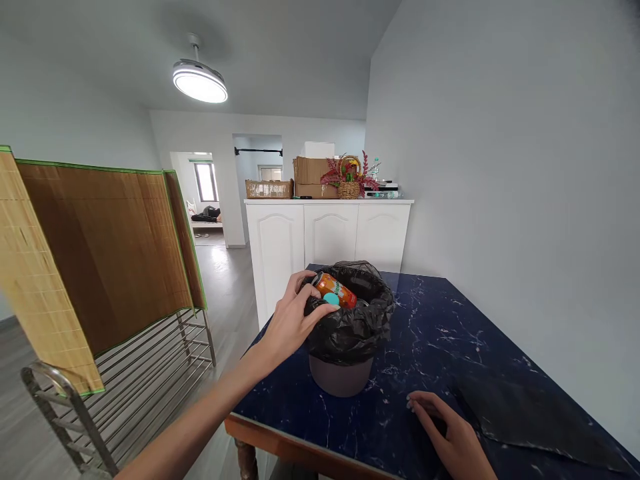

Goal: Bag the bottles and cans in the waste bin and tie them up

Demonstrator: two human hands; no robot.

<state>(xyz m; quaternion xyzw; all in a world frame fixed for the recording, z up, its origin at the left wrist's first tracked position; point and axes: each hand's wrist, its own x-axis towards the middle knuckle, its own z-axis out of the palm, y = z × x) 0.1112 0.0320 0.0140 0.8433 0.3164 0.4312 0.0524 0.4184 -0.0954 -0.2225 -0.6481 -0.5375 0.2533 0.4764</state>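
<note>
Left arm stretching forward; left hand (pixel 293 310) curling at the upper end of an orange drink can (pixel 340 291), thumb beside a turquoise disc (pixel 331 300); cannot tell which it is gripping. Can leaning inside the bin (pixel 343 380), its lettering showing too small to read. Right hand (pixel 447 430) loosely bending, holding nothing, near a black sheet (pixel 540 410) lying on the blue marbled table (pixel 430 333).

Left grip (pixel 291 315) — at 1 orange can (pixel 340 292)

Pale grey walls (pixel 510 167), lit round ceiling lamp (pixel 201 85), grey floor (pixel 225 283) with sheen, white panelled cabinet (pixel 330 230) beyond dark-blue veined worktop (pixel 425 320), metal rack (pixel 93 432) at left, bright window (pixel 206 182) through doorway.
</note>
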